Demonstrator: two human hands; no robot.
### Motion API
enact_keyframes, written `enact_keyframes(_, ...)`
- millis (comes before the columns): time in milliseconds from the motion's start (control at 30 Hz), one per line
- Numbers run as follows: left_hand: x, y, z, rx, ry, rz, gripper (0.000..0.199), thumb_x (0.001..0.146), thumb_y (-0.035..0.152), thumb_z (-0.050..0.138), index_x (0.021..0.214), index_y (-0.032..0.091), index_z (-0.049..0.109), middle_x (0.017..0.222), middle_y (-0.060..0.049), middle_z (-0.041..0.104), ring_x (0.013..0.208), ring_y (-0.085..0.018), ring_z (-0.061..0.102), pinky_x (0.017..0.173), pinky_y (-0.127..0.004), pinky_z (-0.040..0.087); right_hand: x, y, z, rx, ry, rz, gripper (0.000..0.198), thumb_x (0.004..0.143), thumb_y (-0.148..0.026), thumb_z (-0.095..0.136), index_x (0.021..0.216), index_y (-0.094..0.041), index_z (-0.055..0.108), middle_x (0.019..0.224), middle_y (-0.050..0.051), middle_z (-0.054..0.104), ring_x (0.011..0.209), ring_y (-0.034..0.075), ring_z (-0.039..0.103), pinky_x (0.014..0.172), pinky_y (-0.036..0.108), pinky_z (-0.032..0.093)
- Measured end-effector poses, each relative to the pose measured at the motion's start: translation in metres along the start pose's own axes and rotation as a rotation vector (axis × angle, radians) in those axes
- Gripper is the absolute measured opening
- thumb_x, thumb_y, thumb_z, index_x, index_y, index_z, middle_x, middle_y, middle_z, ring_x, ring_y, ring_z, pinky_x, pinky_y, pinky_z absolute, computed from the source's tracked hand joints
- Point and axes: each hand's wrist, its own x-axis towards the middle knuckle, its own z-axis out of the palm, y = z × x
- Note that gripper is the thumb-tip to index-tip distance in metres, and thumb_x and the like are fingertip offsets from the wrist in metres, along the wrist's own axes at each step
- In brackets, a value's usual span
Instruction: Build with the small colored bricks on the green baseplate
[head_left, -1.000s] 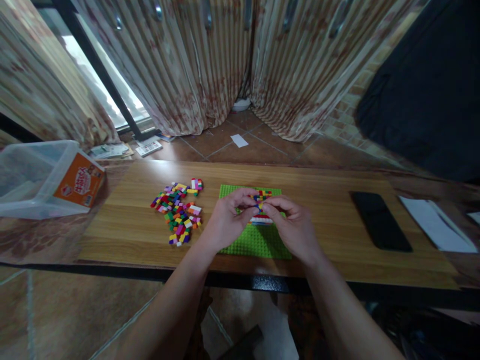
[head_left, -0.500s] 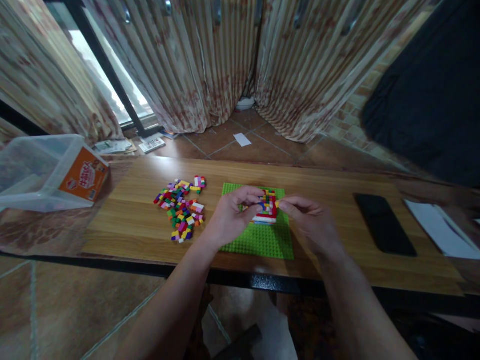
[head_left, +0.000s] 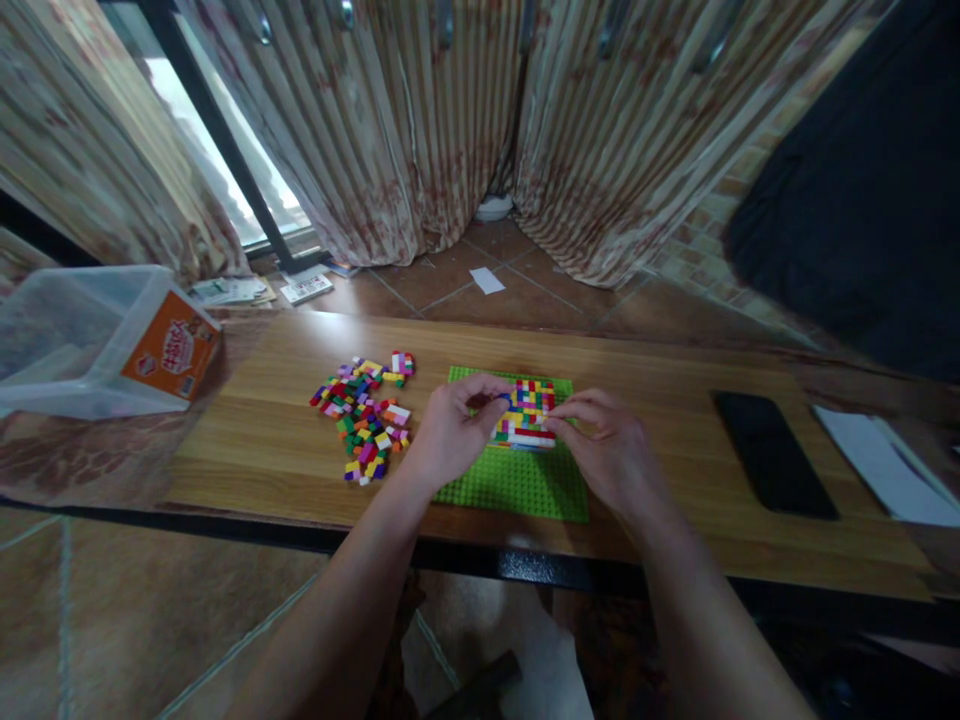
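Note:
A multicoloured block of toy building bricks (head_left: 531,408) stands on a green studded baseplate (head_left: 517,485). At its left side, my left hand (head_left: 457,425) pinches a small blue brick (head_left: 505,400) between thumb and forefinger. From the right, my right hand (head_left: 611,440) reaches in with thumb and forefinger closed at the block's right edge. A small yellow brick sits at those fingertips, mostly hidden by them. White and red bricks run along the block's near side.
Loose bricks (head_left: 367,415) lie in a pile left of the baseplate on the wooden table (head_left: 255,430). A clear plastic bin (head_left: 90,340) with an orange label stands at the far left. To the right are a black phone (head_left: 772,455) and white paper (head_left: 885,465).
My right hand has moved slightly left, bringing the yellow brick from beside the block onto its right edge. My left hand has shifted a little left, uncovering more of the block's top.

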Motion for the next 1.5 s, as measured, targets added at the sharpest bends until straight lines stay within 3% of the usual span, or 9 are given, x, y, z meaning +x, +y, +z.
enact_keyframes(233,-0.001,0.006,-0.001,0.038,-0.002,-0.001,0.012,0.083,0.014,0.061,0.089,0.017,0.071,0.085,-0.001,0.073,0.078,-0.014,0.066,0.076,-0.026,0.052,0.007,-0.011,-0.001,-0.225,-0.051,-0.163,0.026,0.094,-0.023,0.054,0.075,-0.020,0.072,0.087,0.008,0.065,0.085,0.024,0.057,0.080,0.040,0.046)
enact_keyframes(600,0.000,0.009,-0.002,0.046,-0.027,-0.040,0.016,0.084,0.012,0.059,0.092,0.017,0.072,0.087,-0.002,0.074,0.080,-0.014,0.066,0.076,-0.026,0.052,0.020,-0.015,-0.001,-0.424,-0.199,-0.194,0.030,0.090,-0.015,0.050,0.066,-0.021,0.067,0.077,0.011,0.060,0.075,0.025,0.051,0.074,0.041,0.040)
enact_keyframes(967,0.001,0.008,-0.002,0.009,-0.010,-0.103,0.017,0.082,0.008,0.058,0.090,0.015,0.071,0.083,-0.003,0.074,0.076,-0.014,0.067,0.072,-0.026,0.051,0.029,-0.015,-0.008,-0.519,-0.348,-0.299,0.022,0.086,-0.011,0.056,0.071,-0.020,0.069,0.079,0.010,0.063,0.081,0.026,0.056,0.078,0.040,0.042)
enact_keyframes(1033,0.001,0.008,-0.003,0.007,-0.013,-0.099,0.016,0.082,0.009,0.058,0.090,0.016,0.071,0.084,-0.003,0.074,0.077,-0.014,0.067,0.073,-0.026,0.052,0.030,-0.013,-0.009,-0.421,-0.313,-0.217,0.018,0.085,-0.017,0.060,0.070,-0.021,0.070,0.079,0.008,0.065,0.080,0.024,0.058,0.076,0.038,0.043)
enact_keyframes(1133,0.000,0.008,-0.003,0.016,-0.023,-0.099,0.015,0.082,0.008,0.059,0.088,0.016,0.070,0.083,-0.002,0.074,0.076,-0.014,0.067,0.072,-0.026,0.051,0.028,-0.007,-0.009,-0.141,-0.224,0.032,0.015,0.080,-0.031,0.068,0.068,-0.023,0.071,0.077,0.004,0.068,0.071,0.019,0.060,0.069,0.034,0.045)
enact_keyframes(1333,-0.001,0.008,-0.005,0.013,-0.039,-0.118,0.014,0.081,0.007,0.058,0.084,0.016,0.068,0.080,-0.001,0.072,0.075,-0.014,0.066,0.070,-0.026,0.050,0.014,0.007,0.005,0.501,-0.059,0.583,0.039,0.055,-0.052,0.085,0.065,-0.019,0.069,0.062,0.001,0.067,0.058,0.015,0.057,0.056,0.029,0.044)
enact_keyframes(1500,-0.001,0.000,-0.008,0.073,-0.031,-0.093,0.012,0.080,0.011,0.061,0.084,0.017,0.071,0.082,-0.001,0.071,0.078,-0.015,0.065,0.074,-0.028,0.050,0.008,0.006,0.018,0.726,0.004,0.742,0.045,0.048,-0.052,0.090,0.067,-0.018,0.066,0.060,-0.001,0.065,0.052,0.011,0.055,0.051,0.025,0.045)
